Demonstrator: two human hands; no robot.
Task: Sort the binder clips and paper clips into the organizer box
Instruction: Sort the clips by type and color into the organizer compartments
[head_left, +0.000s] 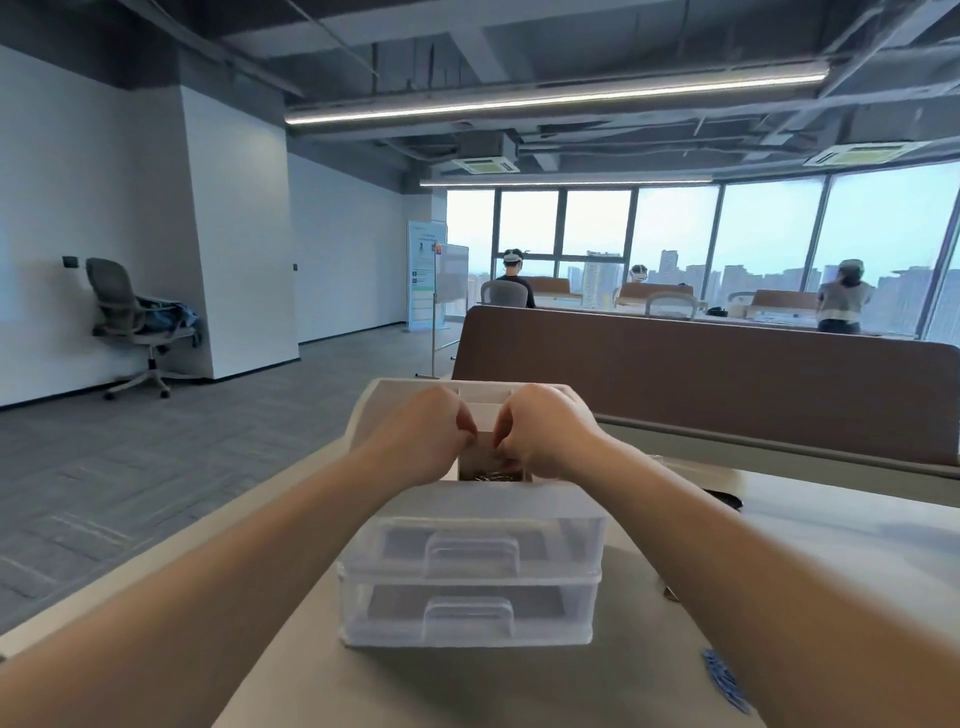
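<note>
A white organizer box (382, 397) with several open compartments stands at the far side of the desk. Both my arms reach over a translucent two-drawer unit (467, 577) to it. My left hand (426, 441) and my right hand (545, 436) hover close together over a middle compartment, fingers curled inward and the fingertips almost meeting. A heap of metal paper clips (493, 475) lies at the bottom of that compartment, just below my fingers. Whether either hand holds a clip is hidden by the curled fingers. Both drawers are closed.
A blue pile of small items (727, 680) lies at the desk's near right edge. A dark object (724, 499) and a small piece (671, 592) sit to the right. A brown partition (727, 374) borders the desk's far side. An office chair (130, 322) stands far left.
</note>
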